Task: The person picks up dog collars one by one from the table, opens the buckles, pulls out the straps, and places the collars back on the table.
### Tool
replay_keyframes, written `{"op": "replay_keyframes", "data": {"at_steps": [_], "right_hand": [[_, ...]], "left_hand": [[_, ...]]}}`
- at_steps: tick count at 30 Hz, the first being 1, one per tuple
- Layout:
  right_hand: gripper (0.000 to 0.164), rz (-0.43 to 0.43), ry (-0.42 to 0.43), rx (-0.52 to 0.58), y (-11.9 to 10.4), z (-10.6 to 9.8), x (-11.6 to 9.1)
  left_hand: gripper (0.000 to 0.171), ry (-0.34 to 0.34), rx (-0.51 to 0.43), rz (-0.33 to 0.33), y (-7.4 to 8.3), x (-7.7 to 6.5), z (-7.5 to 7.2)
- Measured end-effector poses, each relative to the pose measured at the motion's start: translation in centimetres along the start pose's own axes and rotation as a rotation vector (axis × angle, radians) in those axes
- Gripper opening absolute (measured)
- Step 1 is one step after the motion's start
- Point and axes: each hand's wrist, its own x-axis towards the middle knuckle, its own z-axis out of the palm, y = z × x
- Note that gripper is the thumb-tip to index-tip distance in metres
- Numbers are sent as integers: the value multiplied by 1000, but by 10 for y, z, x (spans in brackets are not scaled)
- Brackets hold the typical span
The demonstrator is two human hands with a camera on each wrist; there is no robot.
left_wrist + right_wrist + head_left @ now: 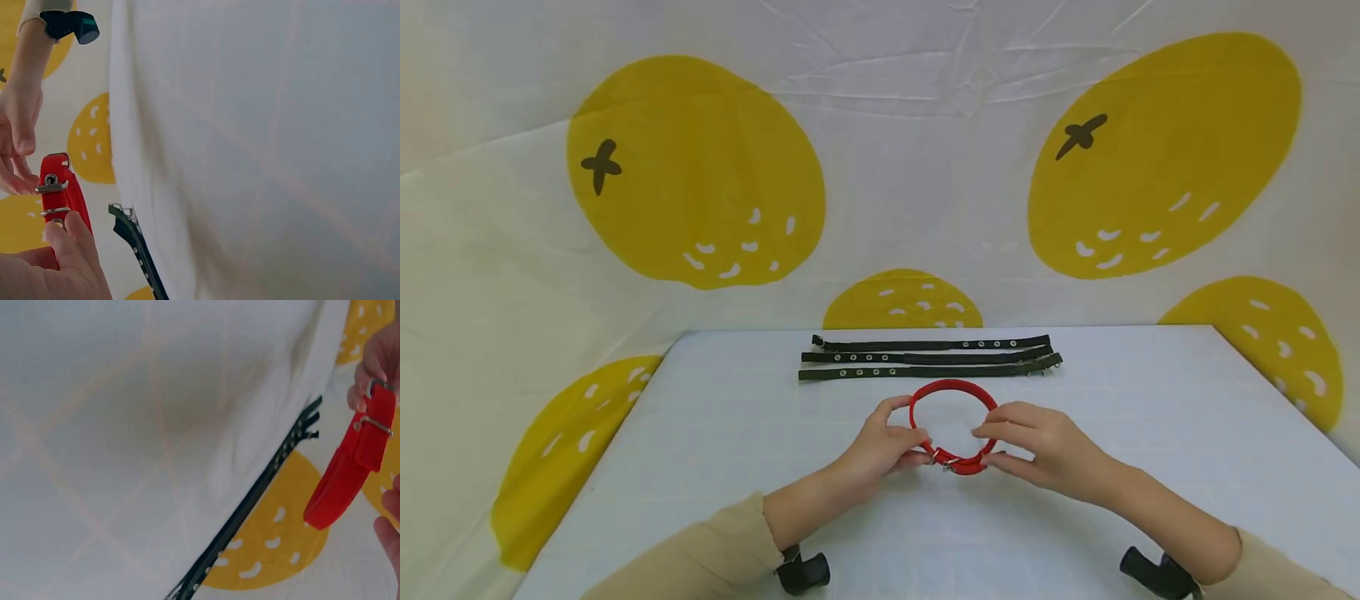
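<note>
A red collar (955,385) is buckled into a round loop and held up above the table, with its metal buckle (51,187) and D-ring on the side towards me. My left hand (878,448) pinches the loop's left side near the D-ring, as the left wrist view shows too. Around the right side of the loop, my right hand (1047,444) has its fingers spread loosely. In the right wrist view its fingertips look apart from the red band (340,487), next to the strap's end.
Three dark collars (925,372) with metal eyelets lie stretched out side by side towards the table's back edge. The table (700,467) has a white cover. Behind it hangs a white cloth (925,192) printed with yellow fruit. A small black camera is strapped to each wrist.
</note>
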Motion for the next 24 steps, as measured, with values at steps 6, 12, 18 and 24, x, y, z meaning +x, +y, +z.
{"op": "replay_keyframes", "data": {"at_steps": [6,12,18,24], "right_hand": [[31,-175,49,-136,-14,13,11],[31,-230,137,-207,-17,20,15],[30,-257,172,-198,-18,22,15],[32,-196,146,-157,-20,20,15]], "left_hand": [[62,10,-72,-37,5,-8,-11],[63,15,-118,-82,9,-16,-14],[62,20,-109,-118,10,-24,-18],[63,-41,-103,-118,11,-26,-20]]}}
